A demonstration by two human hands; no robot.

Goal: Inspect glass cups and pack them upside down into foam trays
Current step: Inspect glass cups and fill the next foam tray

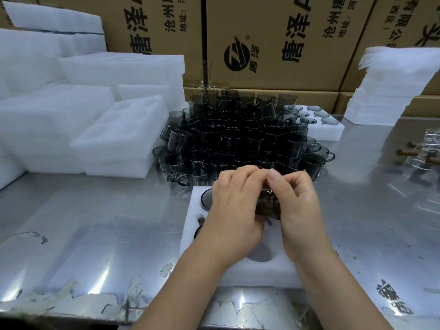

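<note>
Head view, left hand, right hand gripping cup

Your table is bare metal, glossy and mirror-bright, with scuffed, flaking patches along its 6 o'clock edge. The foam tray in front of you is white, matt and soft-looking. So are the foam stacks at 10 o'clock and the ragged-edged foam sheets at 2 o'clock. The cup you hold is dark tinted glass, smooth and shiny. The pile of cups at 12 o'clock is the same glass, rims catching light. Behind it, the boxes are brown matt cardboard with black print.
</note>
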